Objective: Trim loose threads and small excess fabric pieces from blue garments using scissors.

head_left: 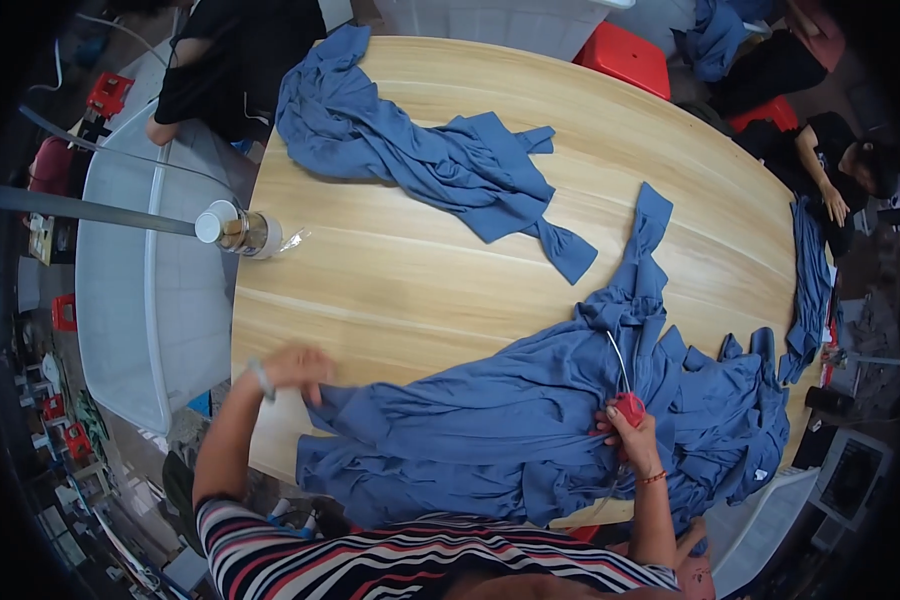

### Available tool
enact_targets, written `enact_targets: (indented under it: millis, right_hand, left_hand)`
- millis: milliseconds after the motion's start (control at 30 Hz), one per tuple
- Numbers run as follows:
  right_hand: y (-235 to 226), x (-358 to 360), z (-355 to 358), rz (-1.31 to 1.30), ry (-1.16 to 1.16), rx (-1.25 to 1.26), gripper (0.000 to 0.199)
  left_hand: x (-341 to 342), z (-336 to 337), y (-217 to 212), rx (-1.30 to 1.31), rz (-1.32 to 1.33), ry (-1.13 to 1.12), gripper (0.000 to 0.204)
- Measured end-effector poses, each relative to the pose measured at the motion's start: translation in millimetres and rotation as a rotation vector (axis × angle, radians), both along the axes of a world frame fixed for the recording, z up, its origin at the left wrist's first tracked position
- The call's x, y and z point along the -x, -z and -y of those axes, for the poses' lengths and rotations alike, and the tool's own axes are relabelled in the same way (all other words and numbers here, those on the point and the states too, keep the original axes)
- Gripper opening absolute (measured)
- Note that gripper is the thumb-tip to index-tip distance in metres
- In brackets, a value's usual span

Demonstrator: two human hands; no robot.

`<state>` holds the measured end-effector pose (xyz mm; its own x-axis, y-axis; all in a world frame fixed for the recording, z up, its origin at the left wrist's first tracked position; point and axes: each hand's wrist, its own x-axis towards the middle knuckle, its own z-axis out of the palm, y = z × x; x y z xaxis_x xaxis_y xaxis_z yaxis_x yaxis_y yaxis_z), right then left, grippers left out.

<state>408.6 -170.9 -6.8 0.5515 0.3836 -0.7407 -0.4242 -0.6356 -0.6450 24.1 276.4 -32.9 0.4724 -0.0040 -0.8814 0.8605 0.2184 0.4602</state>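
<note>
Blue garments (470, 420) lie spread and wrinkled along the near side of the wooden table (420, 290). In my right hand (635, 440) is a pair of red-handled scissors (627, 408), gripped over the cloth, with a thin pale blade pointing away from me. My left hand (295, 368) is smeared by motion at the left corner of the cloth; whether its fingers pinch the fabric I cannot make out. Across the table, a second blue garment (420, 160) lies in a loose twisted heap.
A jar (255, 235) stands at the table's left edge, beside a grey pole (100, 212). Left of it is a large translucent bin (120, 290). More blue cloth (810, 290) hangs over the right edge. A red stool (625, 60) and other people are around the table.
</note>
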Motion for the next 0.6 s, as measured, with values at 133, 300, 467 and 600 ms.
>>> enact_targets:
  millis: [133,300,467,600]
  right_hand:
    - [1.5,24.4,15.2,0.237,-0.007,0.077,0.026]
    - [-24.6,35.7,2.8,0.840,-0.529,0.528,0.052]
    - [-40.0,28.9,5.2,0.361,0.031,0.174,0.030]
    - [-41.1,10.3,-9.8,0.271,-0.006,-0.035,0.023]
  left_hand:
    - [-171.1,-33.5,-13.4,-1.612,0.182,0.469,0.062]
    - [-269.4,-79.6,74.3,-2.008,0.382,0.575,0.052]
    - [-319.5,-17.3,33.3,-1.273,0.364,0.514,0.024]
    - [-273.5,89.8,39.2,-0.887,1.067,0.316,0.032]
